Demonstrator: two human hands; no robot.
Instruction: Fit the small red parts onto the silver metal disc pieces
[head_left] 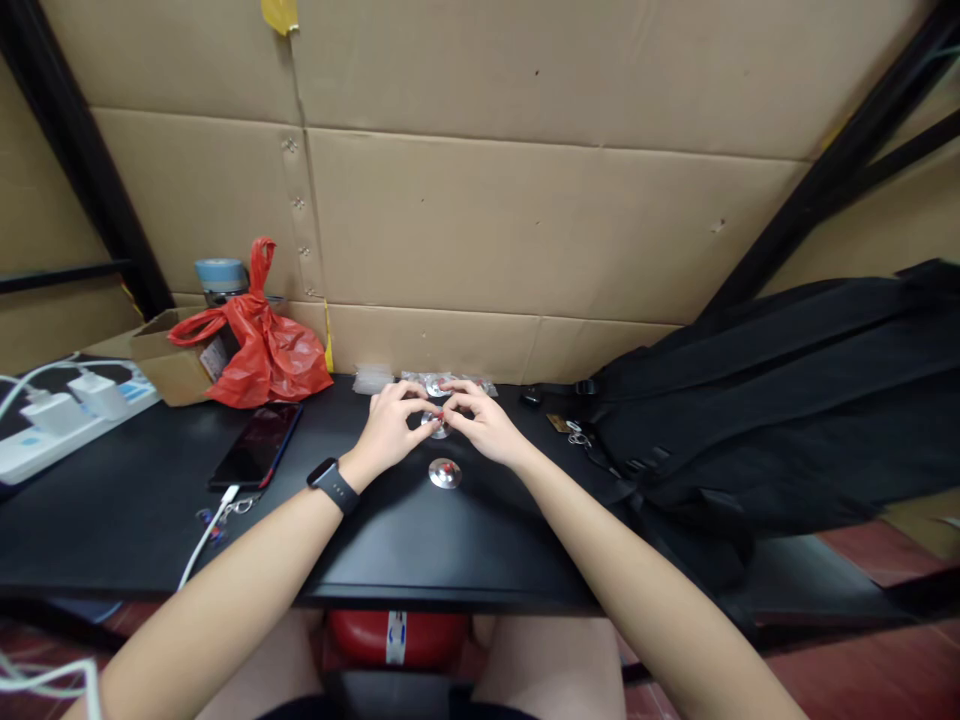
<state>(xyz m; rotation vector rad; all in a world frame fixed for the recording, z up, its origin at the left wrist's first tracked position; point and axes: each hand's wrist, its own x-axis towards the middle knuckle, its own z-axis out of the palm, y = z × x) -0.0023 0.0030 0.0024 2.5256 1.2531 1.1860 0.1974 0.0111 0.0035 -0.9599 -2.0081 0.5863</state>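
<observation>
1. The middle metal disc [437, 433] lies on the black table [375, 550], right at the fingertips, between the left hand [390, 422] and the right hand [484, 425]. Neither hand is clearly nearer to it.
2. The left thumb and forefinger curve in from the left, their tips a small gap apart or just meeting; the right ones close in from the right. All converge at the disc's red centre [441, 416]. Whether either hand truly grips it, I cannot tell, as the fingers cover much of it.
3. The disc looks round, so no long axis stands out; its red centre is the part the fingers reach.
4. A near disc [444, 480], also with a red middle, lies flat on the near side of the fingertips, apart from both hands.
5. A far disc [434, 389] sits beyond, between the hands' outer fingers, close to clear plastic packets [373, 379].
</observation>
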